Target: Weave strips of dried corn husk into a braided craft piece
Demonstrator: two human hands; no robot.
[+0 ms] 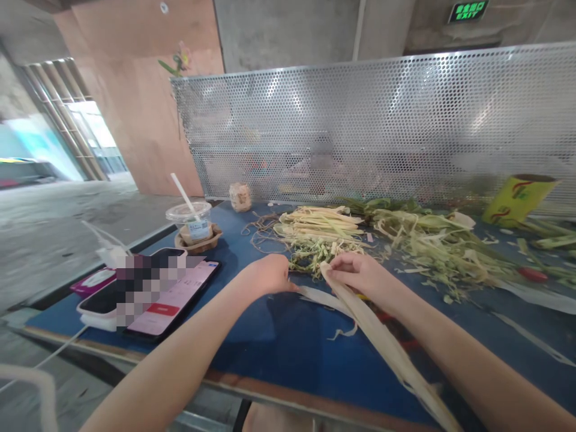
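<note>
Pale leafy stalk (374, 329) pinched by right hand (365, 279), left hand (269, 276) pinching thin strip (326, 298); apparently peeling, next pull calls for steady tension.

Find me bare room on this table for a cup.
Bare blue tabletop shows between the forearms, nearer than the pale strip at the left hand, and between that hand and the lit phone. Beyond the right hand it is crowded with pale stalks and to the right with a leafy heap.

Green sign (468, 11) reading "EXIT", Chinese characters (470, 7) above
</note>
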